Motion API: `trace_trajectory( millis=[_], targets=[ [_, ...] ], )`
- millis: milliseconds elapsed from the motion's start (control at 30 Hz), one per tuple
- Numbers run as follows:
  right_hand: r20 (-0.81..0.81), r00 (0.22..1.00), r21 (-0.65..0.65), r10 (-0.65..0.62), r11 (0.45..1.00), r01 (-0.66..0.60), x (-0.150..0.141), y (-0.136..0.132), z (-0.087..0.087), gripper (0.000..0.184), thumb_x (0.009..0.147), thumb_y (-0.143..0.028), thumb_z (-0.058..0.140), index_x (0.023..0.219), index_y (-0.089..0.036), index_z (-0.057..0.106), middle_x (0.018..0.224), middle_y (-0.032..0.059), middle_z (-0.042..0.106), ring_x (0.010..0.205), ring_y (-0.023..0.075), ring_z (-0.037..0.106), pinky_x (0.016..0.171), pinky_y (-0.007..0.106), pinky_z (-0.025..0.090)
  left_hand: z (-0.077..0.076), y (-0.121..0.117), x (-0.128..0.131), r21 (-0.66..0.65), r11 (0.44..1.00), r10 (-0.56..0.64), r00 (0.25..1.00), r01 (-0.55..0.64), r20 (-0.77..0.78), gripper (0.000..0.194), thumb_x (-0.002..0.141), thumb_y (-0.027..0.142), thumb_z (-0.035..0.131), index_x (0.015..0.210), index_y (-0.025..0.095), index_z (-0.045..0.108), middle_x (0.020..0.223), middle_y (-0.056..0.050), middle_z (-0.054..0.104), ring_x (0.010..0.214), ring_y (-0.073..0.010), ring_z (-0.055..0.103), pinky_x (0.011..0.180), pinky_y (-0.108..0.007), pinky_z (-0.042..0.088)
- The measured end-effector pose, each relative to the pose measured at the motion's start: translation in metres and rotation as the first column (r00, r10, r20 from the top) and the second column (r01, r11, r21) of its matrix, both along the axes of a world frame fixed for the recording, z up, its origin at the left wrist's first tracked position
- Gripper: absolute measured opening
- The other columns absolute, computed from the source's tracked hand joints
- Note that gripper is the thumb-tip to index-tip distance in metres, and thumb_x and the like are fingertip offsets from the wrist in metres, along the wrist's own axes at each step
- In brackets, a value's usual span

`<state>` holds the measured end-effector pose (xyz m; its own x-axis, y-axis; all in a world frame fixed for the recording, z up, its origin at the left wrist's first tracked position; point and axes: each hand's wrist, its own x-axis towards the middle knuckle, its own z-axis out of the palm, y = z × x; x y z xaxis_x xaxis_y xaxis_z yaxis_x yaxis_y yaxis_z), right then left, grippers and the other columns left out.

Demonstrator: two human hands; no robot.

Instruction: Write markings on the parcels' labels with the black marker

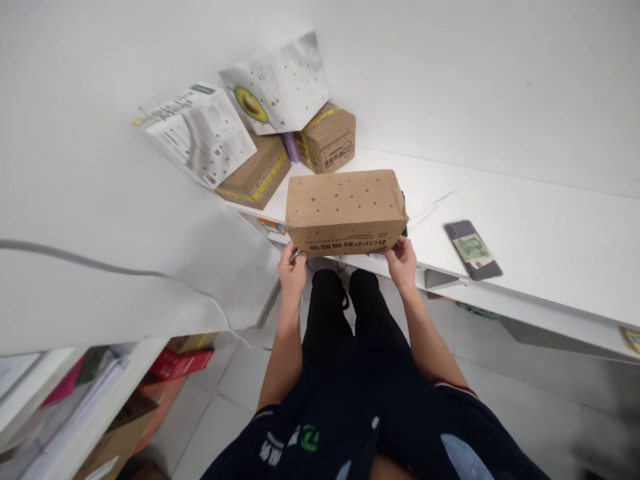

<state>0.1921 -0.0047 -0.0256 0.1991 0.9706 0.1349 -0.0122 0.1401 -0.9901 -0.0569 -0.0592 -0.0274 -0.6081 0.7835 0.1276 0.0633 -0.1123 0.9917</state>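
The step in hand looks like a 2-handed hold: the left hand (pixel 294 270) and the right hand (pixel 401 263) grip a brown package (pixel 347 200) at its 2 lower corners, thumbs and fingers closed on the paper. The package sits at the front edge of the white tabletop (pixel 550 233), towards its left end, with lettering that includes "BOPP" on the side facing the body. Whether its base rests on that edge or hangs just above it, I cannot tell. Any move from here would seem to call for both hands acting together, to keep it level.

Near the back left corner of the tabletop stand 2 brown boxes with yellow bands: the left box (pixel 257 170) and the right box (pixel 333 141). A purple object (pixel 291 148) shows between them. Over them lean 2 printed sheets, the avocado sheet (pixel 285 83) and the grey-patterned sheet (pixel 203 137). Right of the package, near the front edge, lies a phone (pixel 473 250) with a green banknote-like picture on its back.

Around this, white walls (pixel 450 73) enclose the tabletop, a grey cable (pixel 115 267) crosses the left side, a crowded shelf (pixel 107 413) fills the lower left, and pale tiles (pixel 240 383) cover the floor.
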Motion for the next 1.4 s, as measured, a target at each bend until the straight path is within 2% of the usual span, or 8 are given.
trace_trajectory(
  millis=[100,233,433,600,767,967,1167,1400],
  targets=[
    [0.009,1.000,0.027,0.007,1.000,-0.007,0.004,-0.004,0.014,0.030,0.076,-0.028,0.059,0.106,-0.023,0.060,0.109,0.0061,0.067,0.103,0.0213,0.063,0.091,0.042,0.053,0.017,-0.001,-0.003,0.074,0.997,0.002,1.000,-0.004,0.026,0.046,0.079,0.032,0.064,0.126,0.031,0.065,0.127,-0.004,0.067,0.114,-0.0213,0.063,0.094,-0.034,0.052],
    [-0.008,1.000,0.081,0.005,0.997,-0.004,0.006,-0.008,0.030,0.030,0.085,-0.034,0.052,0.112,-0.028,0.062,0.115,0.0031,0.065,0.109,0.0209,0.061,0.095,0.041,0.051,0.045,0.001,-0.001,0.113,0.993,-0.037,0.998,0.031,0.053,0.051,0.089,0.056,0.055,0.134,0.031,0.058,0.137,-0.006,0.061,0.122,-0.0234,0.059,0.089,-0.033,0.054],
    [0.033,0.999,0.063,-0.018,0.998,0.016,0.004,-0.018,0.047,0.035,0.093,-0.058,0.045,0.099,-0.027,0.061,0.100,0.0015,0.062,0.096,0.0187,0.059,0.087,0.038,0.051,0.059,-0.002,0.004,0.093,0.992,0.095,0.995,-0.090,-0.041,0.047,0.083,0.062,0.063,0.106,0.021,0.065,0.108,-0.006,0.067,0.105,-0.0210,0.063,0.091,-0.033,0.052],
    [0.091,0.995,0.148,-0.035,0.989,0.022,0.002,-0.025,0.059,0.032,0.084,-0.055,0.063,0.097,-0.026,0.058,0.099,0.0029,0.062,0.097,0.0205,0.061,0.092,0.042,0.050,0.055,-0.011,0.004,0.187,0.981,0.044,0.999,-0.048,0.022,0.043,0.078,0.051,0.072,0.109,0.024,0.062,0.110,-0.004,0.066,0.107,-0.0215,0.063,0.096,-0.035,0.050],
    [0.057,0.998,0.128,0.030,0.991,-0.038,0.000,-0.020,0.047,0.033,0.083,-0.047,0.065,0.110,-0.028,0.058,0.115,0.0060,0.064,0.111,0.0242,0.060,0.096,0.048,0.050,0.044,-0.007,0.006,0.237,0.971,0.014,0.997,-0.030,0.072,0.045,0.070,0.042,0.076,0.108,0.025,0.059,0.109,-0.004,0.067,0.105,-0.0219,0.063,0.097,-0.037,0.049],
    [0.036,0.999,0.088,0.022,0.996,-0.025,0.000,-0.022,0.019,0.030,0.083,-0.038,0.063,0.111,-0.027,0.059,0.116,0.0062,0.064,0.112,0.0234,0.060,0.095,0.046,0.052,0.019,-0.008,0.013,0.147,0.989,0.004,0.995,-0.019,0.100,0.040,0.066,0.026,0.073,0.101,0.024,0.056,0.097,-0.002,0.064,0.089,-0.0156,0.062,0.083,-0.030,0.050],
    [0.048,0.999,0.027,0.007,1.000,-0.008,-0.001,-0.027,0.012,0.030,0.084,-0.036,0.062,0.111,-0.025,0.060,0.114,0.0060,0.066,0.105,0.0209,0.062,0.096,0.044,0.051,0.001,-0.011,0.012,0.085,0.996,0.014,0.996,-0.022,0.085,0.035,0.065,0.020,0.070,0.096,0.023,0.053,0.090,0.002,0.059,0.084,-0.0123,0.061,0.083,-0.026,0.050],
    [0.309,0.950,-0.027,-0.039,0.998,0.050,0.002,-0.021,0.007,0.031,0.085,-0.034,0.056,0.113,-0.024,0.064,0.112,0.0069,0.058,0.091,0.0181,0.062,0.078,0.036,0.054,-0.010,-0.008,0.011,-0.004,1.000,-0.012,0.999,0.013,0.038,0.030,0.073,0.028,0.069,0.100,0.022,0.057,0.103,-0.002,0.067,0.100,-0.0154,0.064,0.092,-0.029,0.049]
  ],
)
